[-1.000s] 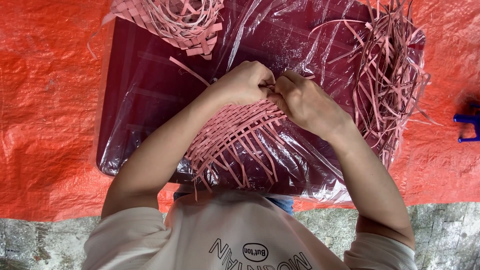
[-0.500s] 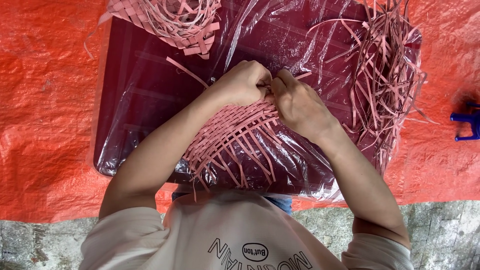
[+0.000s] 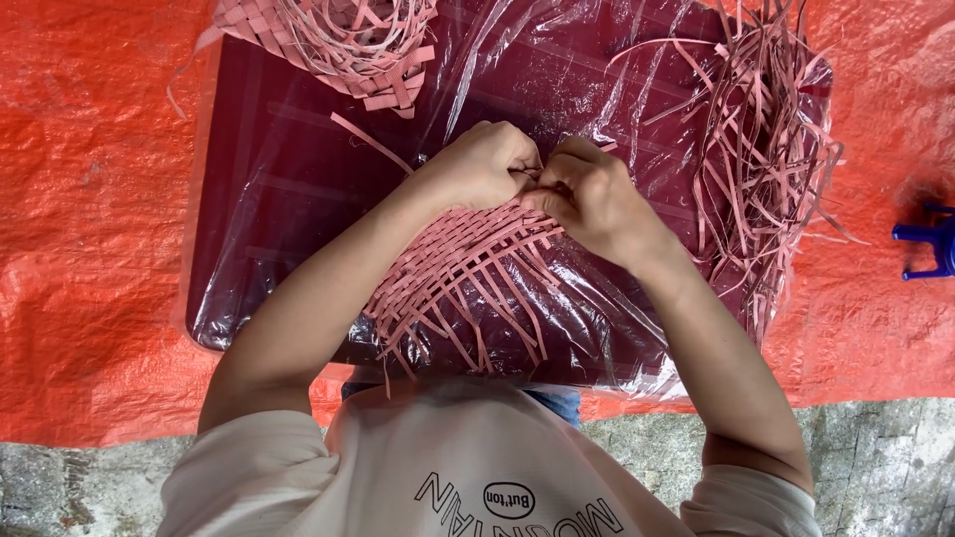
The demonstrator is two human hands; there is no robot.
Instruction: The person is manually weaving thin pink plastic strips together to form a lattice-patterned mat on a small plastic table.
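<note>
A half-woven mat of pink strips (image 3: 453, 278) lies on a dark red board wrapped in clear plastic (image 3: 269, 239). Both hands meet at its far edge. My left hand (image 3: 484, 162) is closed, pinching strips at the mat's top. My right hand (image 3: 587, 194) sits right beside it, fingers curled on strips at the same spot. Loose strip ends fan out from the mat toward my body. One single pink strip (image 3: 370, 142) sticks out to the left of my left hand.
A pile of loose pink strips (image 3: 761, 159) lies on the board's right side. A finished woven piece with coiled strips (image 3: 343, 40) sits at the top left. An orange tarp (image 3: 90, 199) lies under the board. A blue object (image 3: 930, 242) stands at the right edge.
Both hands stay at the mat's far edge with only small finger movements. The view has shifted slightly.
</note>
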